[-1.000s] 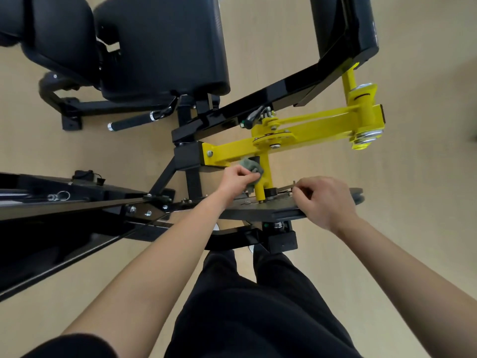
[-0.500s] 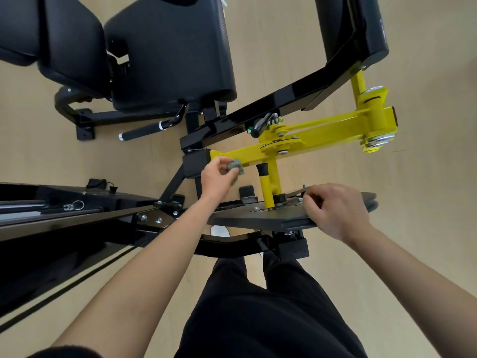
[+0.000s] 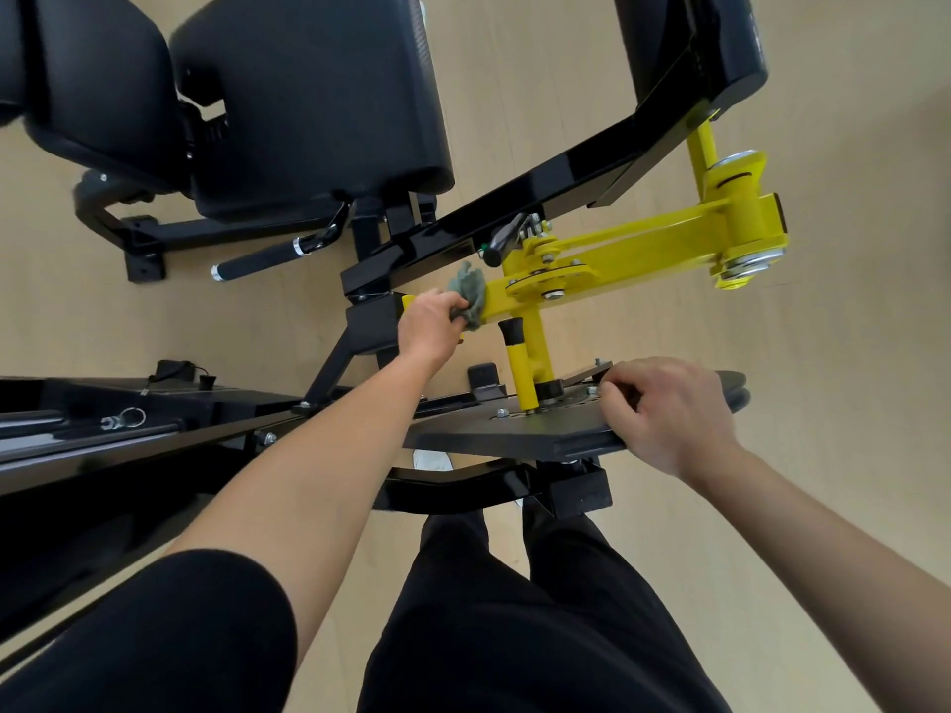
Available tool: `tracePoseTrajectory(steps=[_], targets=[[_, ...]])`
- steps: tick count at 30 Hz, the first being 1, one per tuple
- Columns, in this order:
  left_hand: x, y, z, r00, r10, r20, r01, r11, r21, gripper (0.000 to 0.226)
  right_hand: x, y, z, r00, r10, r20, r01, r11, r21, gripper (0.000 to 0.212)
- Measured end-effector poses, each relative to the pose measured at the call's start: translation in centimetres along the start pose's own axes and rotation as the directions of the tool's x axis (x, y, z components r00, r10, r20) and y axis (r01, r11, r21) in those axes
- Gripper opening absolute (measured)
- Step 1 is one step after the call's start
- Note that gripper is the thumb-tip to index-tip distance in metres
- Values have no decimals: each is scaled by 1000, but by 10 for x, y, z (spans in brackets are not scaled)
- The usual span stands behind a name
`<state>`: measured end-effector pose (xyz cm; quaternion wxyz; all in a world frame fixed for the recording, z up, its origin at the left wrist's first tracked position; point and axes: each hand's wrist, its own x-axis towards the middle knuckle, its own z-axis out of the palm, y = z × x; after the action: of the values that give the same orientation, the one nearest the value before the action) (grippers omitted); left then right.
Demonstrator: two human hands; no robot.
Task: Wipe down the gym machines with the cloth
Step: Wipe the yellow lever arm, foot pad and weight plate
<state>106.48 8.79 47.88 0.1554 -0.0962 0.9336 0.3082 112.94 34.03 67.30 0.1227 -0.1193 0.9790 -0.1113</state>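
A gym machine with a black frame and a yellow lever arm (image 3: pixel 633 249) fills the view from above. My left hand (image 3: pixel 429 326) grips a crumpled grey-green cloth (image 3: pixel 468 295) and presses it against the left end of the yellow arm. My right hand (image 3: pixel 669 414), fingers curled, rests on the right part of the flat black plate (image 3: pixel 489 429) beside the yellow upright post (image 3: pixel 525 362). Whether it clasps anything there is hidden by the knuckles.
Black padded seat cushions (image 3: pixel 309 95) stand at the top left, another black pad (image 3: pixel 669 43) at the top right. A black frame rail (image 3: pixel 103 429) with a pin ring runs along the left. Wooden floor (image 3: pixel 849 352) lies beneath. My legs in black trousers (image 3: pixel 514 609) stand below.
My left hand has carried the cloth from beside the yellow post up and left onto the end of the yellow arm. My right hand has stayed on the black plate.
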Motion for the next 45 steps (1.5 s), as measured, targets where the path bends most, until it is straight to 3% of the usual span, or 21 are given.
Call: tracePoseTrajectory(steps=[2,3,7,12,15,18,24,26,30,34,37,41,43,45], targets=[[-3,-14,-3,999,50,-5,-47,975,216,24,0,0,0,1000,-2,-7,2,1000,3,38],[-5,-18,-4,998,62,2,-60,970,236,24,0,-1,0,1000,-2,-11,2,1000,5,38],[-10,-13,-6,998,49,-29,-48,999,22,19,0,-2,-1,1000,4,-20,-4,1000,24,37],[2,14,-7,972,167,-166,-195,966,-167,20,0,-2,-2,1000,-1,-20,1,1000,23,39],[18,22,-2,973,230,5,-227,965,-130,35,1,-3,-1,1000,0,-26,0,1000,24,38],[31,14,-7,972,180,151,-169,982,-86,46,1,-2,-1,1000,0,-30,0,1000,20,37],[53,-21,-33,939,132,317,-188,970,155,43,0,-2,-1,999,-4,-32,5,1000,29,37],[58,-27,-38,931,141,336,-168,984,52,35,0,-1,0,999,1,-35,0,1000,29,37],[65,-17,-38,934,137,329,-29,949,-313,27,1,0,1,1000,0,-31,1,1000,30,36],[58,2,-22,884,151,443,-22,959,-283,38,1,0,1,1000,4,-23,-3,1000,23,36],[50,2,-13,922,151,357,-74,972,-222,36,1,0,1,1000,1,-27,0,1000,26,36],[27,-4,-15,989,128,68,-116,981,-158,28,1,-1,0,1000,-2,-28,3,999,36,37],[9,-5,-13,994,106,-4,-104,972,-209,27,1,-1,0,1000,1,-27,0,999,36,37],[-10,-3,-9,1000,-20,-10,15,944,-329,25,0,-1,0,999,4,-34,-2,999,39,37]])
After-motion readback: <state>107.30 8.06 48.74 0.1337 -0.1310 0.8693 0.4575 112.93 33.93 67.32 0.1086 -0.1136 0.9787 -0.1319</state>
